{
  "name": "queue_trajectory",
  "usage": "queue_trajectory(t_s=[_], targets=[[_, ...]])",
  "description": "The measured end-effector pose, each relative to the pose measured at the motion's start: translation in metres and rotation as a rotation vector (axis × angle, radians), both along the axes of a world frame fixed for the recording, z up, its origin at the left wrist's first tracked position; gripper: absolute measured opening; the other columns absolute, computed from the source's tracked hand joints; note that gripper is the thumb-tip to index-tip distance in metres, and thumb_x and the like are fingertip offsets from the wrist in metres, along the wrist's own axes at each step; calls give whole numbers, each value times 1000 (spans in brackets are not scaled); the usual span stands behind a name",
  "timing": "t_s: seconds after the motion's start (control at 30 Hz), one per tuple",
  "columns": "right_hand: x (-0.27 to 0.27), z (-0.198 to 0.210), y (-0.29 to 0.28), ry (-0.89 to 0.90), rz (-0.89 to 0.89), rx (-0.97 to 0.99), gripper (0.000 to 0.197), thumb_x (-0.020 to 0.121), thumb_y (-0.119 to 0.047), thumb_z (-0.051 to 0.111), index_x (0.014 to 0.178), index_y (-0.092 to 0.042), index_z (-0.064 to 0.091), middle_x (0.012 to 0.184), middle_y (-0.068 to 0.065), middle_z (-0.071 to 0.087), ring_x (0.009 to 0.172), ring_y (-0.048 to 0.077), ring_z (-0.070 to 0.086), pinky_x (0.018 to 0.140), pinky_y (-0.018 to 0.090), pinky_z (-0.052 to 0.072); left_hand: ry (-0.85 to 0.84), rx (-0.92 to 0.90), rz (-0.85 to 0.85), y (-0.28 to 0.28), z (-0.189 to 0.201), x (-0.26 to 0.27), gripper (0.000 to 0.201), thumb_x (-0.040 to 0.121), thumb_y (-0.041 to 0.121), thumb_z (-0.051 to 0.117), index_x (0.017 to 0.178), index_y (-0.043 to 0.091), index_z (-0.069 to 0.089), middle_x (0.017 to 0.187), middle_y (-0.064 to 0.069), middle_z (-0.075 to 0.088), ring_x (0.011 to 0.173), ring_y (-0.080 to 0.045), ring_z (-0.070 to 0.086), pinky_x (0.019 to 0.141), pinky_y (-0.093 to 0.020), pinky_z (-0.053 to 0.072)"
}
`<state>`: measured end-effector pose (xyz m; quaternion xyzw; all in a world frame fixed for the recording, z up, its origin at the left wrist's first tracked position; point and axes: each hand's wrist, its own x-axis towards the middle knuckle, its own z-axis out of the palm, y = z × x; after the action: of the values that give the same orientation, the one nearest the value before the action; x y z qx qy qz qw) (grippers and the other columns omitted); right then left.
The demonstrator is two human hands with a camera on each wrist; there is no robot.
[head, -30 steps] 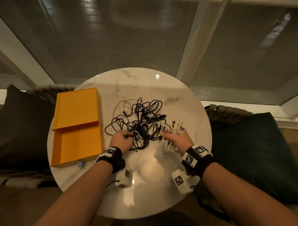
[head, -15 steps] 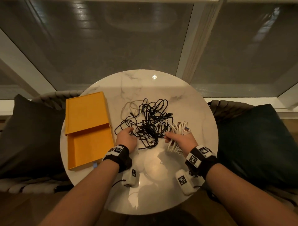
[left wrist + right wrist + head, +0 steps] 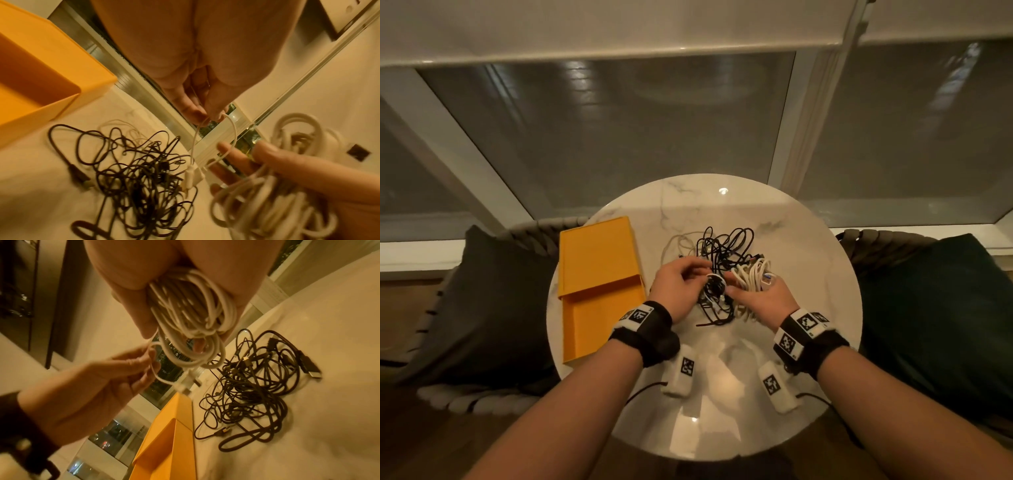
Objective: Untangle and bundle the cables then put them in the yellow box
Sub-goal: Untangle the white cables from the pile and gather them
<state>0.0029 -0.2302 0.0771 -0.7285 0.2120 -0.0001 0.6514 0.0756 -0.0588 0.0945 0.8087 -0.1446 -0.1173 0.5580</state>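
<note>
A tangle of black cables (image 3: 726, 245) (image 3: 141, 178) (image 3: 246, 382) lies mid-table. My right hand (image 3: 756, 296) (image 3: 185, 288) grips a coil of thick white cable (image 3: 753, 274) (image 3: 267, 203) (image 3: 191, 309), raised just above the table. My left hand (image 3: 685, 284) (image 3: 209, 113) (image 3: 131, 368) pinches a thin white cable (image 3: 232, 129) (image 3: 156, 376) whose plugs dangle beside the coil. The open yellow box (image 3: 599, 274) (image 3: 41, 65) (image 3: 170, 443) lies at the table's left, empty where visible.
The round marble table (image 3: 808, 240) stands before a large window. Wicker chairs with dark cushions (image 3: 482, 301) (image 3: 935, 308) flank it left and right. A faint pale cable (image 3: 678, 240) lies behind the black tangle.
Both hands rose off the table and came together. The right hand took up the white coil, the left took hold of the thin white cable. The head view tilted up.
</note>
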Motion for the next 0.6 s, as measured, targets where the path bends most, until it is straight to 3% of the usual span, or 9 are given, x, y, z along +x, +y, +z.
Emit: queue_trajectory(t_s=[0.17, 0.37, 0.5, 0.6], targets=[[-2, 7, -1, -96, -52, -23, 15, 80, -10, 81, 94, -11, 75, 84, 2, 76, 76, 10, 72, 68, 20, 53, -45, -40, -17, -7, 22, -13, 25, 90, -2, 64, 105, 16, 71, 95, 4, 70, 89, 0, 65, 81, -10, 50], [-5, 13, -8, -135, 15, 21, 17, 80, -8, 81, 93, -17, 73, 83, 1, 75, 77, 11, 72, 74, 27, 58, -81, 45, -22, -15, 29, -22, 26, 90, 4, 66, 103, 24, 74, 98, 11, 70, 93, 0, 65, 81, -11, 50], [-6, 16, -15, -151, 86, 77, 17, 82, -4, 79, 92, -16, 72, 78, -2, 74, 71, 5, 70, 65, 18, 54, -107, 62, -21, -28, 35, -29, 23, 88, 10, 70, 97, 31, 73, 92, 15, 69, 87, 0, 64, 76, -11, 50], [-3, 15, -24, -126, 114, 64, 17, 80, -6, 80, 94, -14, 74, 86, 9, 75, 81, 17, 71, 74, 31, 60, -74, 36, -6, -36, 35, -31, 27, 86, 12, 73, 89, 39, 70, 91, 11, 70, 85, -6, 67, 79, -19, 55]])
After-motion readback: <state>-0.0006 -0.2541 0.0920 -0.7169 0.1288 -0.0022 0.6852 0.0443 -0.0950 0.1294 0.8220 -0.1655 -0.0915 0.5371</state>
